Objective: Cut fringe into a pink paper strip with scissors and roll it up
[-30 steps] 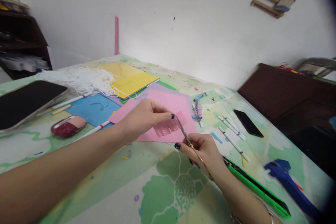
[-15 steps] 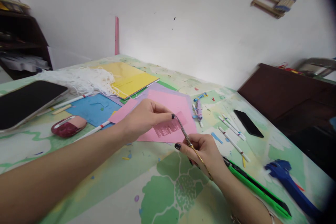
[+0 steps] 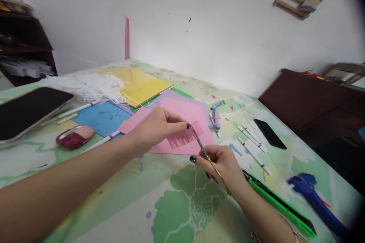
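Note:
Between the thumb and fingers of my left hand [image 3: 164,127] is a pink paper strip [image 3: 182,138], its lower edge cut into a fine fringe. My right hand [image 3: 221,165] grips a pair of scissors [image 3: 207,155] with gold-coloured handles. The blades point up and away, their tips at the strip's upper edge close to my left thumb. Whether the blades are apart is too fine to make out. Beneath the strip lies a larger pink sheet [image 3: 182,108] on a lilac sheet [image 3: 201,100]. A smaller pink paper piece [image 3: 135,119] rests behind my left wrist.
On the right lie a green cutter knife [image 3: 282,205], a blue tool [image 3: 316,201], a black phone [image 3: 269,133] and several white sticks [image 3: 253,155]. To the left are a tablet [image 3: 31,110], a maroon case [image 3: 74,136], white strings [image 3: 85,87], a blue sheet [image 3: 99,115] and yellow paper [image 3: 145,87].

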The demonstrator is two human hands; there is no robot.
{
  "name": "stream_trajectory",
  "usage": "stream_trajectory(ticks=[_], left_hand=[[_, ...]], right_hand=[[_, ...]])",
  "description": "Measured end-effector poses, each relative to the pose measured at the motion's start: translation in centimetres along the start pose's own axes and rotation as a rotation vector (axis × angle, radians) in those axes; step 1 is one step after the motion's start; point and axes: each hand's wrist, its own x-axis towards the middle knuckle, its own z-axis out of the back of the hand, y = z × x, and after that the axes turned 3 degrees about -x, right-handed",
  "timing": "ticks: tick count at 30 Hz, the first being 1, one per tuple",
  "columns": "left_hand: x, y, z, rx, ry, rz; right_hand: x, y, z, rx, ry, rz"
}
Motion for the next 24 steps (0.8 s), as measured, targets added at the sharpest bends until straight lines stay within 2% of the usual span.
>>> stream_trajectory(ticks=[24], left_hand=[[-0.03,-0.22,-0.07,-0.019,0.001,0.023]], right_hand=[[0.05,0.24,0.03,0.028,0.009,-0.035]])
